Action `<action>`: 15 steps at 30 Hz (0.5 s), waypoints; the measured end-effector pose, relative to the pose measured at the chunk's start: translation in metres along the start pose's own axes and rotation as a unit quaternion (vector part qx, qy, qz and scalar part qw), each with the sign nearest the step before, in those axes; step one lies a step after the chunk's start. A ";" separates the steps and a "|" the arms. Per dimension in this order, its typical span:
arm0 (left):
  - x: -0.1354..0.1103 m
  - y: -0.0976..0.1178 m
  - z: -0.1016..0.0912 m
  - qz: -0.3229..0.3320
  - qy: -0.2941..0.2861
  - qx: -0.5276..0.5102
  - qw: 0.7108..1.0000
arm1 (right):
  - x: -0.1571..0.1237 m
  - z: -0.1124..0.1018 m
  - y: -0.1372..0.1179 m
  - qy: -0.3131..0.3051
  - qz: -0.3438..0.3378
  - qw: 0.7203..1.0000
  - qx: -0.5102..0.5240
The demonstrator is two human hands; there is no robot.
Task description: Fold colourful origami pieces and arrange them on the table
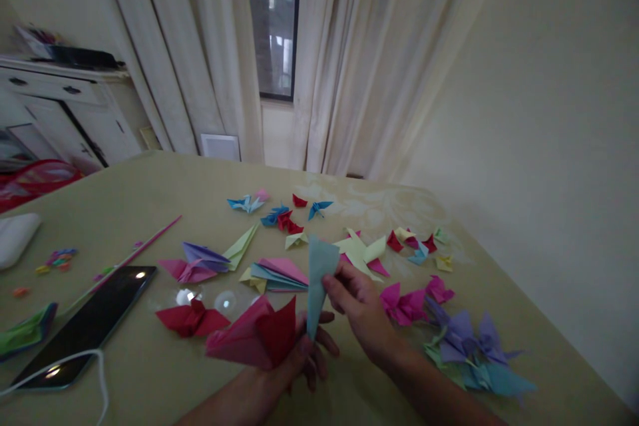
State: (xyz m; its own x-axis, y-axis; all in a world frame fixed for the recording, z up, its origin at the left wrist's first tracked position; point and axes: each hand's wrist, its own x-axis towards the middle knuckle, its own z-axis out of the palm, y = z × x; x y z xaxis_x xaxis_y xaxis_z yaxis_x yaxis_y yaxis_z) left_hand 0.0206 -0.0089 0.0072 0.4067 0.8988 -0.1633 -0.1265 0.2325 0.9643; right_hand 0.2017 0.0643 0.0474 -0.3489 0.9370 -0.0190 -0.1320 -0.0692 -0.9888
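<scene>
My left hand is closed around a folded pink and red paper piece and also grips the lower end of a tall light-blue folded paper strip. My right hand pinches the same blue strip near its upper part, fingers pressed together. Both hands hover just above the yellowish table. Right behind them lies a stack of folded pink, blue and yellow sheets.
Several origami pieces cover the table: a red one, a purple-pink one, magenta ones, purple and blue ones. A dark tablet with a white cable lies left, beside a pink stick. A white cabinet stands behind.
</scene>
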 end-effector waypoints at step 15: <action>-0.008 0.008 -0.002 -0.069 -0.239 -0.039 0.968 | -0.012 0.000 -0.021 -0.176 -0.101 0.969 -0.142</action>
State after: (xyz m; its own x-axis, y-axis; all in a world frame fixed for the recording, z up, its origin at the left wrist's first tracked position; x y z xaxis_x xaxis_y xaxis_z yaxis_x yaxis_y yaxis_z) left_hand 0.0141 -0.0133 0.0161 0.7949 0.5860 -0.1570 -0.1012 0.3831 0.9181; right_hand 0.2086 0.0546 0.0686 -0.6438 0.7433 0.1820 0.0125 0.2479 -0.9687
